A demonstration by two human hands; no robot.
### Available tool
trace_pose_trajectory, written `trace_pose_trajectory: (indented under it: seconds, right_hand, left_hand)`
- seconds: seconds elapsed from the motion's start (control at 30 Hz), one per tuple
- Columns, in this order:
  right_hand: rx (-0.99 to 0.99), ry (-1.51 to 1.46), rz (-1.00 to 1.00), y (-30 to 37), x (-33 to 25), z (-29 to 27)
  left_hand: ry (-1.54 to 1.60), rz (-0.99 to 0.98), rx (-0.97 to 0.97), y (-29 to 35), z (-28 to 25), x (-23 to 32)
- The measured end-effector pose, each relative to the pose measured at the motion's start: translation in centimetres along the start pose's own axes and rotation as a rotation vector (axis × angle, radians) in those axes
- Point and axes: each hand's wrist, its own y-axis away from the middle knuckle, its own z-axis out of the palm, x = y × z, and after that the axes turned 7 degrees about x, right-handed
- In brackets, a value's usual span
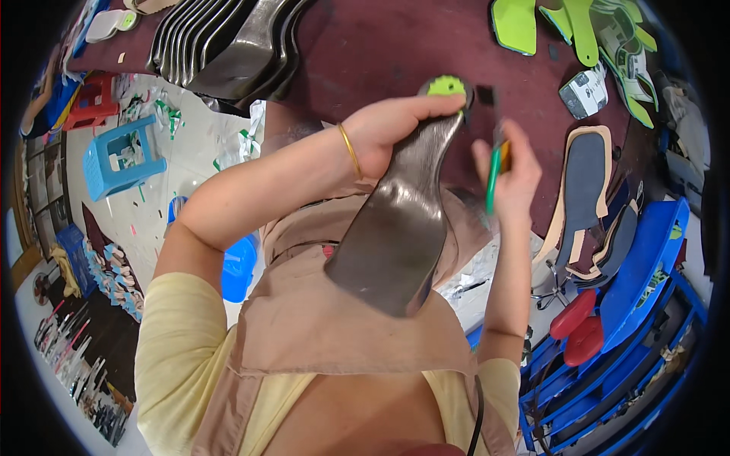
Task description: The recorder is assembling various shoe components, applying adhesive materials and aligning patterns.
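Observation:
My left hand (385, 131), with a gold bangle at the wrist, grips a glossy dark bronze shoe sole (399, 228) by its narrow end. The thumb lies over a lime-green patch (445, 85) there, and the other fingers are hidden underneath. The sole's wide end slants down toward my apron. Just right of the narrow end, my right hand (515, 173) is closed around a green-handled tool (493, 178). Motion blurs it; a dark squarish head (487, 95) seems to be at its upper end.
A stack of matching dark soles (220, 53) lies on the maroon table (365, 45) at the far left. Lime-green sole pieces (582, 30) and a white box (584, 94) are at the far right. Tan-and-grey soles (584, 175) lie at the right, near a blue tray (639, 281).

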Motion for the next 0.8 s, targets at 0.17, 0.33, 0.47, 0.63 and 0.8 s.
trace_pose_trajectory:
  seconds: [0.17, 0.33, 0.47, 0.63, 0.8]
  right_hand:
    - [0.088, 0.059, -0.054, -3.0, -1.5, -1.2]
    - [-0.319, -1.655, 0.833, -2.4, -5.1, 0.7]
    - [-0.23, -1.69, 0.952, -2.3, -6.0, 1.3]
    - [0.102, -1.096, 0.201, -1.2, -5.4, 2.1]
    - [0.226, -0.57, 0.043, -1.8, -7.5, 0.4]
  left_hand:
    - [-0.112, 0.408, -0.102, 0.1, 0.2, 0.6]
    - [-0.202, 0.481, -0.322, 0.3, 0.8, 0.2]
    - [-0.256, 0.573, -0.311, 0.6, 0.8, -0.1]
    - [-0.111, 0.598, -0.249, -0.5, 0.6, -0.2]
    - [-0.063, 0.576, -0.173, -0.1, 1.6, -0.5]
